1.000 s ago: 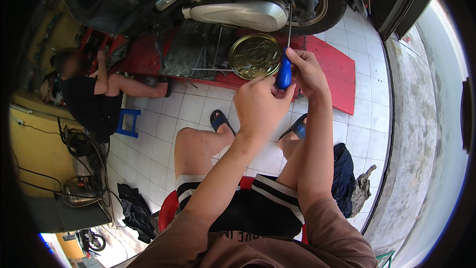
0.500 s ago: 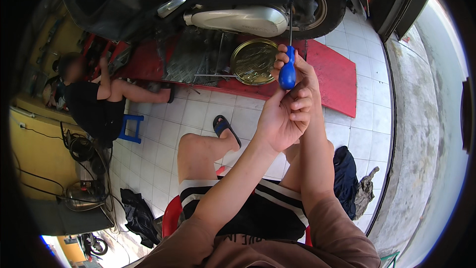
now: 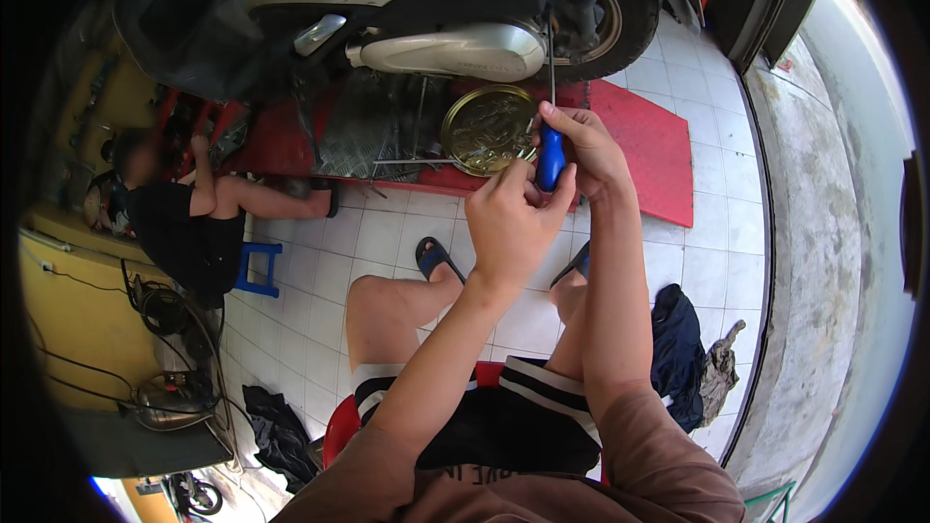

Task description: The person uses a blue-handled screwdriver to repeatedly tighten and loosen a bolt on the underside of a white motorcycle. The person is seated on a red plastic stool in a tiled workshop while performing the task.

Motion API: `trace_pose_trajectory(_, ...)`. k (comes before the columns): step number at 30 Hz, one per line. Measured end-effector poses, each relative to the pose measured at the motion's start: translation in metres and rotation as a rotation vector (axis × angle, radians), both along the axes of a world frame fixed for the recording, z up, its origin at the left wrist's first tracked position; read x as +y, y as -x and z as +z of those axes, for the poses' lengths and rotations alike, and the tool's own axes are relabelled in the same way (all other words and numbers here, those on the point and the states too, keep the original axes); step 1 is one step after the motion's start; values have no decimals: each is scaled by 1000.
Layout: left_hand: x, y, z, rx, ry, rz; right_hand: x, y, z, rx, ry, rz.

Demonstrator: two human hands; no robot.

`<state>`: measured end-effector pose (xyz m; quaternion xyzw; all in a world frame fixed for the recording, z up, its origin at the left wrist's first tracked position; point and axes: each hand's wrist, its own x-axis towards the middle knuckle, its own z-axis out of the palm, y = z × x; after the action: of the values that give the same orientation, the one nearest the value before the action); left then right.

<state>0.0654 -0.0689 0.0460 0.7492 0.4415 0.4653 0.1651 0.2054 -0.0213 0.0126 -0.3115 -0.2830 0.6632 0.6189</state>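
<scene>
A screwdriver with a blue handle points away from me, its thin metal shaft running up to the scooter beside the rear wheel. My right hand is closed on the upper handle, close to where the shaft begins, with the thumb on top. At the handle's butt end, my left hand pinches between thumb and fingers, its back facing up. Where the shaft's tip meets the scooter is too dark to make out. Just left of the handle, a round gold tray holds small metal parts.
The tray rests on a red platform under the scooter. Another person sits at the left by a blue stool. A dark cloth lies on the tiles at the right. Hoses and a tank stand at the left.
My left hand has turned over, from palm up to back up, at the handle's end. My right thumb now lies over the upper handle. The scooter and tray sit slightly further left in view.
</scene>
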Motion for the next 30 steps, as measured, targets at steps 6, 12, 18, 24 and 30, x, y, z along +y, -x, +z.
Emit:
trace_pose_trajectory(6,1,8,-9,-486,826,-275,6,9,-9,399,-27,141)
trace_pose_trajectory(12,3,7,-16,-402,756,-202,10,23,-7,366,-49,68)
trace_pose_trajectory(18,4,13,6,304,101,155,4,12,-1,116,24,-45)
trace_pose_trajectory(24,-1,5,-3,342,66,120,8,12,-4,-96,88,-158)
trace_pose_trajectory(30,-2,4,-2,-57,590,-221,2,0,-8,-86,123,-143)
